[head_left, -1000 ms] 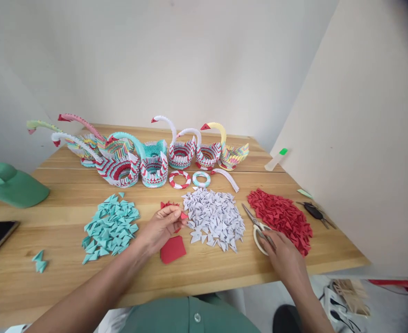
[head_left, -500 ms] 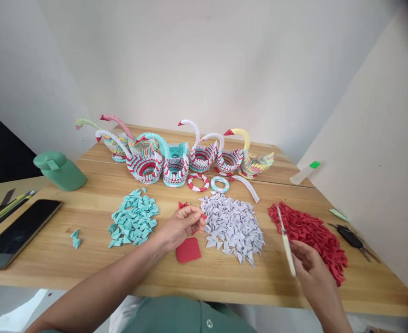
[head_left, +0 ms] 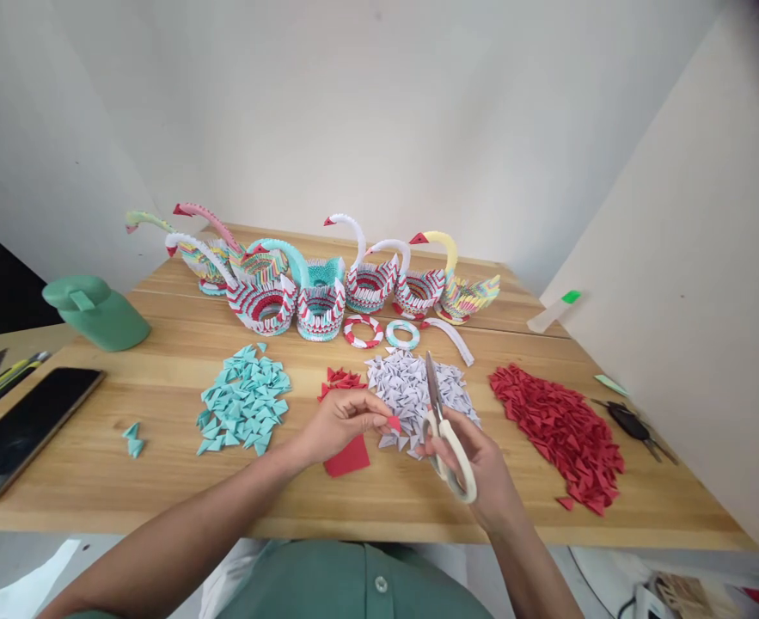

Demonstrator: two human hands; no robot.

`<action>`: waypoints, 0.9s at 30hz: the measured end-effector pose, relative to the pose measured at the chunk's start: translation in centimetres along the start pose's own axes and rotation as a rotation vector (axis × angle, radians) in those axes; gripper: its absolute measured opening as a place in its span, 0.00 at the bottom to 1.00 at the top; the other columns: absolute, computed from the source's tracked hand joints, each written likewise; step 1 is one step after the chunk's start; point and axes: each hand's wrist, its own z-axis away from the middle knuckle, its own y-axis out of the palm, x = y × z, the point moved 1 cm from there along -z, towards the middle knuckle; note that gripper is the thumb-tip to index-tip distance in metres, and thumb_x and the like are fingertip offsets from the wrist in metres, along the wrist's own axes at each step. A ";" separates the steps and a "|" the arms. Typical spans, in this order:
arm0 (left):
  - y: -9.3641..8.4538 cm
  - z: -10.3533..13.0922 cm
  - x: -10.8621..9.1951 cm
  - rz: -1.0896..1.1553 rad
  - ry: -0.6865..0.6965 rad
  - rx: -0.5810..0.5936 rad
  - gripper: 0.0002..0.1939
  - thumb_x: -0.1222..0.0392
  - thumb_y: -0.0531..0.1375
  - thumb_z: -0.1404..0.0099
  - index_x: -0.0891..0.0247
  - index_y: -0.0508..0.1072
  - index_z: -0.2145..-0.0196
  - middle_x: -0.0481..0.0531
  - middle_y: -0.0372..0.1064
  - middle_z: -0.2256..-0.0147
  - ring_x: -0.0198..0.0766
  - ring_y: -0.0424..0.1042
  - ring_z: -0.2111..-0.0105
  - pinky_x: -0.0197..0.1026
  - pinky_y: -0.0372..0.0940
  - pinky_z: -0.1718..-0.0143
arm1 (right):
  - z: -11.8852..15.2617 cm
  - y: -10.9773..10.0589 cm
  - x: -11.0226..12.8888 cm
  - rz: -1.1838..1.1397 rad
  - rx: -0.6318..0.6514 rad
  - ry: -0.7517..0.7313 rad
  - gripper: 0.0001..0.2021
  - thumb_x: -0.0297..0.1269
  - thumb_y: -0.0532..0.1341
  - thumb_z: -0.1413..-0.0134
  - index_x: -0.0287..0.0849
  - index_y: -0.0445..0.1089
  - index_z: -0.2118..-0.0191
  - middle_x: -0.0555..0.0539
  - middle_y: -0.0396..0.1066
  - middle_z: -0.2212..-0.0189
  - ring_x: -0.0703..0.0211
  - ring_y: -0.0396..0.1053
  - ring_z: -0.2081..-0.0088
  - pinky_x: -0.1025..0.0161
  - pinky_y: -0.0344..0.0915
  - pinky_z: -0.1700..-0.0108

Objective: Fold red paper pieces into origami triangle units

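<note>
My left hand pinches a small red paper piece between thumb and fingertips. White-handled scissors are in my right hand, blades pointing up and away over the pile of pale grey folded pieces. The blades look closed. Under and beside my left hand lie a red paper sheet or stack and a small heap of red pieces. A large pile of red folded pieces lies to the right, and a turquoise pile to the left.
Several folded-paper swans stand at the back, with two paper rings and a curved white strip before them. A green bottle and a phone are left. Black snips lie far right.
My right hand has moved left with the scissors, from beside the large red pile to near my left hand. My left hand has shifted slightly. The view has shifted a little.
</note>
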 end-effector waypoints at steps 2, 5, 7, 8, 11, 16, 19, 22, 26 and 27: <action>0.2 0.1 0.0 -0.016 0.011 0.001 0.11 0.56 0.67 0.46 0.67 0.76 0.70 0.52 0.74 0.73 0.35 0.72 0.72 0.36 0.64 0.68 | -0.3 0.5 -0.1 0.050 0.004 -0.031 0.25 0.49 0.69 0.55 0.46 0.66 0.53 0.45 0.73 0.65 0.51 0.74 0.68 0.55 0.72 0.66; 0.4 0.1 0.1 -0.034 0.012 0.006 0.10 0.57 0.68 0.46 0.66 0.75 0.70 0.51 0.72 0.72 0.35 0.72 0.71 0.36 0.64 0.67 | -0.7 1.0 -0.3 0.137 0.096 -0.074 0.23 0.45 0.66 0.50 0.46 0.61 0.50 0.44 0.74 0.63 0.53 0.74 0.66 0.59 0.70 0.67; 0.5 0.1 0.2 -0.046 0.003 0.025 0.10 0.57 0.67 0.46 0.66 0.74 0.69 0.51 0.72 0.71 0.35 0.72 0.70 0.36 0.64 0.66 | -0.9 1.2 -0.3 0.185 0.141 -0.080 0.21 0.43 0.65 0.48 0.47 0.60 0.51 0.46 0.74 0.64 0.56 0.74 0.67 0.62 0.69 0.68; 0.5 0.1 0.3 -0.051 -0.001 0.038 0.10 0.57 0.67 0.45 0.66 0.74 0.68 0.52 0.73 0.71 0.36 0.72 0.70 0.37 0.64 0.66 | -1.0 1.4 -0.3 0.200 0.144 -0.085 0.20 0.42 0.65 0.49 0.47 0.60 0.52 0.46 0.74 0.64 0.57 0.73 0.68 0.63 0.68 0.69; 0.6 0.1 0.6 -0.072 -0.008 0.069 0.10 0.58 0.66 0.44 0.66 0.74 0.68 0.53 0.73 0.70 0.37 0.73 0.69 0.37 0.64 0.65 | -1.1 1.9 -0.2 0.243 0.156 -0.099 0.20 0.41 0.65 0.49 0.47 0.60 0.52 0.48 0.73 0.65 0.58 0.73 0.67 0.64 0.67 0.68; 0.6 0.0 0.6 -0.088 -0.010 0.049 0.10 0.59 0.67 0.46 0.67 0.74 0.68 0.53 0.74 0.71 0.36 0.72 0.71 0.36 0.63 0.67 | -1.2 2.5 -0.3 0.268 0.172 -0.108 0.20 0.40 0.64 0.47 0.46 0.58 0.51 0.52 0.70 0.71 0.59 0.71 0.70 0.63 0.66 0.67; 0.6 -0.1 0.6 0.026 -0.032 0.035 0.15 0.57 0.69 0.48 0.66 0.73 0.64 0.51 0.73 0.72 0.35 0.72 0.73 0.36 0.63 0.68 | -1.2 3.0 -0.3 0.162 0.146 -0.086 0.23 0.41 0.65 0.50 0.47 0.57 0.50 0.53 0.68 0.71 0.60 0.69 0.71 0.63 0.67 0.69; 0.5 -0.2 0.8 0.150 -0.081 0.014 0.19 0.54 0.70 0.50 0.66 0.73 0.63 0.50 0.73 0.74 0.33 0.70 0.76 0.36 0.63 0.71 | -1.3 3.5 -0.4 0.098 0.102 -0.101 0.24 0.41 0.65 0.49 0.48 0.57 0.49 0.53 0.69 0.71 0.61 0.69 0.73 0.63 0.67 0.70; 0.4 -0.2 1.4 0.178 -0.135 -0.033 0.17 0.51 0.69 0.49 0.68 0.74 0.72 0.50 0.72 0.76 0.31 0.68 0.78 0.34 0.62 0.73 | -1.5 4.0 -0.4 0.302 0.025 -0.224 0.24 0.35 0.61 0.48 0.47 0.56 0.45 0.50 0.72 0.67 0.58 0.72 0.69 0.63 0.69 0.67; 0.4 -0.3 1.5 0.177 -0.135 -0.048 0.17 0.50 0.69 0.49 0.69 0.74 0.74 0.50 0.72 0.77 0.31 0.68 0.78 0.34 0.62 0.72 | -1.6 4.0 -0.3 0.406 0.004 -0.268 0.24 0.33 0.60 0.48 0.47 0.57 0.45 0.49 0.73 0.66 0.57 0.73 0.68 0.62 0.69 0.65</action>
